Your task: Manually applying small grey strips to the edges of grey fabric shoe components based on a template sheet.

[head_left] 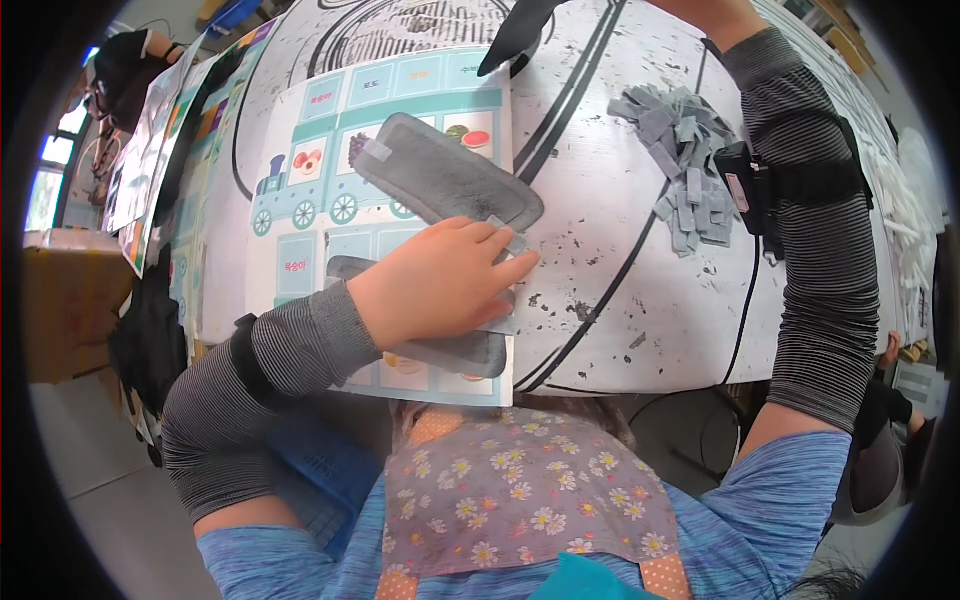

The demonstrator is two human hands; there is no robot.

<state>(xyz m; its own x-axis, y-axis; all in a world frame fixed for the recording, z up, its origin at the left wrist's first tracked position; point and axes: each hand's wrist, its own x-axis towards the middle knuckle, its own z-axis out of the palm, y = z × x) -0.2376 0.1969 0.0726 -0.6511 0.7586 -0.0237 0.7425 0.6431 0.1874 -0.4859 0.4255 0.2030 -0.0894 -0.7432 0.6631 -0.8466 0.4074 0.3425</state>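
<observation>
My left hand (450,275) lies palm down over a printed sheet (272,335) with a blue train and fruit pictures. Its fingers are stretched out, with small grey pieces (510,235) at the fingertips. Above the hand, a dark grey oblong pad (450,170) with a stitched border slants across the sheet, a small pale tab on its left end. A second grey pad (460,355) is partly hidden beneath my hand and wrist. My right hand (705,15) reaches past the top edge; its fingers are out of sight. A black flat pointed thing (520,35) is left of it.
A heap of small grey strips (685,150) lies on the scuffed white table (590,340). Black cables run across it. A black device (740,190) is strapped to my right forearm. More printed sheets (215,180) lie left, a cardboard box (75,295) beyond. Another person (125,80) is at far left.
</observation>
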